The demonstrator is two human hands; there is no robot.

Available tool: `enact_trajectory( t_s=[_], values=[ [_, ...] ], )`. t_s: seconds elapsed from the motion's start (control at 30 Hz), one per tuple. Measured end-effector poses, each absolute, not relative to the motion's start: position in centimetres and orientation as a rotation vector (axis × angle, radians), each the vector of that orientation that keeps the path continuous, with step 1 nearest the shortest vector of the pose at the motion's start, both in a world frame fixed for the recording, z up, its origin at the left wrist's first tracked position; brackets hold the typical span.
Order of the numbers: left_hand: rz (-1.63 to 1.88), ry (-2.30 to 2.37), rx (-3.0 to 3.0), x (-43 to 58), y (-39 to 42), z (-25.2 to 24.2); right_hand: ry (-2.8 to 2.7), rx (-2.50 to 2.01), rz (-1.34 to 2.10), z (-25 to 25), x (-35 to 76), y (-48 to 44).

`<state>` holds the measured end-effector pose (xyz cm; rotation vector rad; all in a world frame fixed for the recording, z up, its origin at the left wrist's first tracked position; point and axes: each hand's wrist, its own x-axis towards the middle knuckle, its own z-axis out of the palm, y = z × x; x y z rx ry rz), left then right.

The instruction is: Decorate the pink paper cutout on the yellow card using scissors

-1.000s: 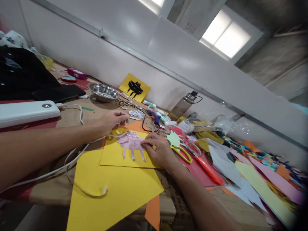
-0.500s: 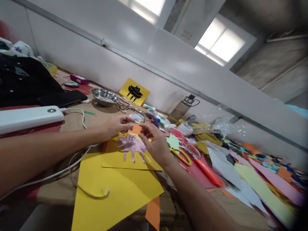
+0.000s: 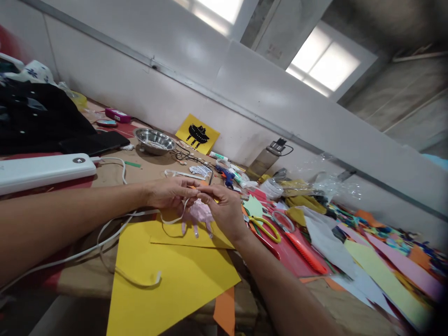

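Note:
My left hand [image 3: 171, 192] and my right hand [image 3: 224, 207] meet fingertip to fingertip above a pink cut-out animal shape [image 3: 198, 214] that lies on a small yellow sheet [image 3: 182, 233]. Both hands pinch a thin white strip [image 3: 175, 217] that trails back over the table to the left. A larger yellow sheet [image 3: 164, 280] lies nearer me, with a curl of the same white strip on it. What sits at the fingertips besides the strip is too small to make out.
Yellow-handled scissors [image 3: 266, 226] and an orange-red cutter [image 3: 304, 254] lie right of my right hand among heaps of coloured paper scraps [image 3: 378, 266]. A steel bowl [image 3: 154, 140], blue glue gun [image 3: 226, 173], water bottle [image 3: 266, 156] and a white flat device [image 3: 42, 170] stand behind and to the left.
My right hand lifted off the pink shape and came up to my left hand. Both hands now pinch the white strip together above the shape.

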<state>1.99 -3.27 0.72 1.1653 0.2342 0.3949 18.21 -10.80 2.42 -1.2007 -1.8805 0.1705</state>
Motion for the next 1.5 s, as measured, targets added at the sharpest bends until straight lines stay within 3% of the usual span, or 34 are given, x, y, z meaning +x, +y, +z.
enact_trajectory(
  t_s=[0.4,0.97,1.5],
  values=[
    [0.242,0.154,1.116,1.4,-2.9,0.8,-1.853,-1.183,0.279,2.3,18.0,-11.2],
    [0.329,0.322,1.040,2.3,-3.6,1.4,-1.596,-1.244,0.648,2.3,17.9,-11.2],
    [0.716,0.562,1.725,2.6,-4.1,1.5,-1.122,-1.226,1.065,1.4,18.6,-10.5]
  ],
)
